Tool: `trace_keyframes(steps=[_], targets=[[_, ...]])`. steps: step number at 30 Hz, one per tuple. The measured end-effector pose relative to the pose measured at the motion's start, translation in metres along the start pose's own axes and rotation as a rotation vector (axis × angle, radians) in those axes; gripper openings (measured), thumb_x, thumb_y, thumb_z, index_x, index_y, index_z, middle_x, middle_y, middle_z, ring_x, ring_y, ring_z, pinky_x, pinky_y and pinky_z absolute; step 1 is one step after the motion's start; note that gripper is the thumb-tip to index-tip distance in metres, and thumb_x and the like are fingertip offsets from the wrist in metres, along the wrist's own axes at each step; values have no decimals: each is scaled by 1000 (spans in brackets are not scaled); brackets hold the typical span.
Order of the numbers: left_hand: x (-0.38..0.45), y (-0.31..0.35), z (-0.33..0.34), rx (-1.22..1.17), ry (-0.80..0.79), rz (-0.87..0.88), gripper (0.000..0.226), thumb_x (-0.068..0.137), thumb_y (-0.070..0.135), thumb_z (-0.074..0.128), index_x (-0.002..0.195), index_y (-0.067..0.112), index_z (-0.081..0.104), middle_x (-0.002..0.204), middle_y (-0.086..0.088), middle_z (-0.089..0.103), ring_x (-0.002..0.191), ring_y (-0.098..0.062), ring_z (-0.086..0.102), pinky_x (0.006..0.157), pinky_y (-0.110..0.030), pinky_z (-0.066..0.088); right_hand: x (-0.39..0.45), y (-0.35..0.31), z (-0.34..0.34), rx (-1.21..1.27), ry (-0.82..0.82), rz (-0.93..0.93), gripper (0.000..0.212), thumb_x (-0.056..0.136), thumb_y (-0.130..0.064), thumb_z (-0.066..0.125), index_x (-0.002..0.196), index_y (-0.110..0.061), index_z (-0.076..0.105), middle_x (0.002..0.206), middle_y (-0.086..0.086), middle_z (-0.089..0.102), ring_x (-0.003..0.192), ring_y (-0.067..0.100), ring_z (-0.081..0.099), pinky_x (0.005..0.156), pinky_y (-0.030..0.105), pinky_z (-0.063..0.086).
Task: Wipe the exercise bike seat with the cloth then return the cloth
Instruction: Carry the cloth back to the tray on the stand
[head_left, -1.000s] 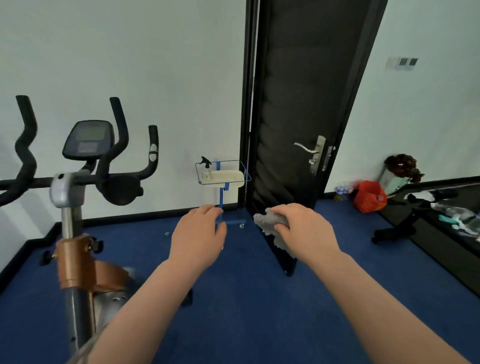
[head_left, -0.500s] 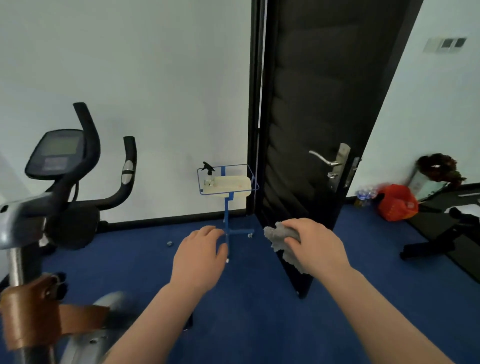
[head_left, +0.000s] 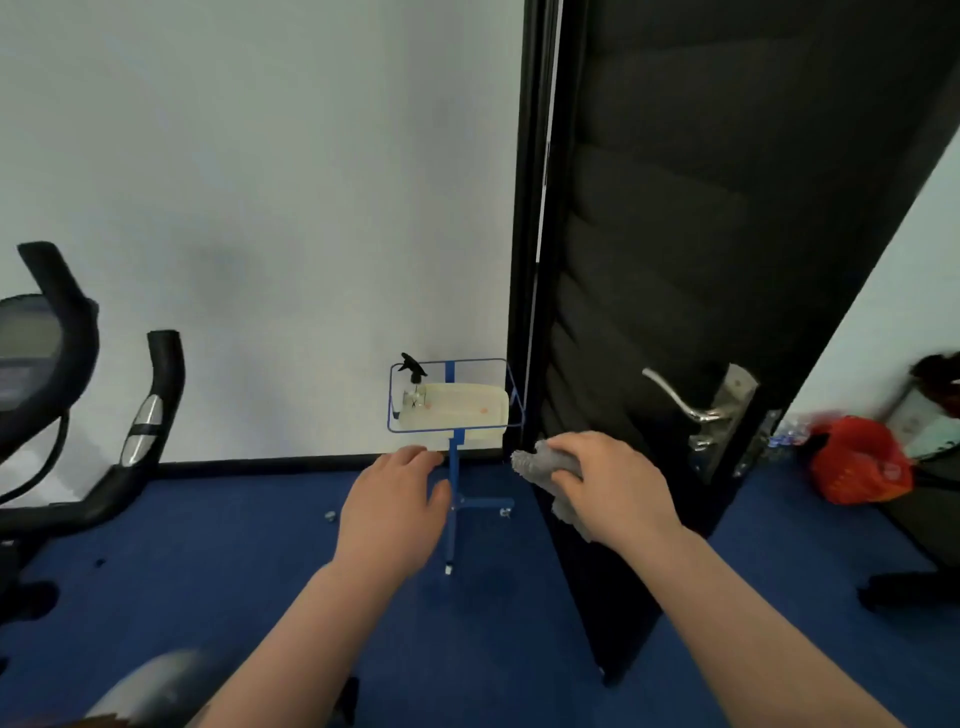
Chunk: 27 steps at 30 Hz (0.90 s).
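Note:
My right hand (head_left: 608, 488) is closed around a crumpled grey cloth (head_left: 540, 465), held out in front of me. My left hand (head_left: 392, 509) is beside it, empty, fingers loosely curled. Straight ahead by the wall stands a small blue wire-basket stand (head_left: 453, 470) holding a cream tray (head_left: 462, 410) and a spray bottle (head_left: 414, 387). The exercise bike (head_left: 78, 415) shows only its handlebars and console at the left edge; its seat is out of view.
An open black door (head_left: 675, 312) juts toward me just right of the stand, with a metal handle (head_left: 680, 402). A red bag (head_left: 857, 462) lies on the blue carpet at right. Dark equipment sits at the far right edge.
The view has swung right and closer to the blue stand; the bike has slid toward the left edge. Both hands keep their pose, the cloth still in the right one.

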<state>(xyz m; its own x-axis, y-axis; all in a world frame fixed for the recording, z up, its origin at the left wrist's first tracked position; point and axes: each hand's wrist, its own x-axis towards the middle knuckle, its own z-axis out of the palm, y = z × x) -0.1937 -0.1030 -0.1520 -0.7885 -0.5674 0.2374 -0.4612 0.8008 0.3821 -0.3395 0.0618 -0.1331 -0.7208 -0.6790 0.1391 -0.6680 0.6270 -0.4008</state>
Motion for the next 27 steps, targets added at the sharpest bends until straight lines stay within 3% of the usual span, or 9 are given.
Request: trace_keyframes(steps=[17,27], targets=[[254,-90,42,-4,59,-72,35,91,30,44,122,21,57,130,6,55,111,-18,51,89,-29,38,257,10,56,-7,-54,6,34,91,-29,52,123,-38,58,118,-14,59,101,11,57,79,31,48],[369,-129,98,-29,-29,-142,34,91,32,45,121,23,58,130,8,55,112,-17,51,85,-28,37,374,45,112,44,-96,106,33,91,-26,55,123,-34,60,120,-9,60,102,17,59,79,35,51]])
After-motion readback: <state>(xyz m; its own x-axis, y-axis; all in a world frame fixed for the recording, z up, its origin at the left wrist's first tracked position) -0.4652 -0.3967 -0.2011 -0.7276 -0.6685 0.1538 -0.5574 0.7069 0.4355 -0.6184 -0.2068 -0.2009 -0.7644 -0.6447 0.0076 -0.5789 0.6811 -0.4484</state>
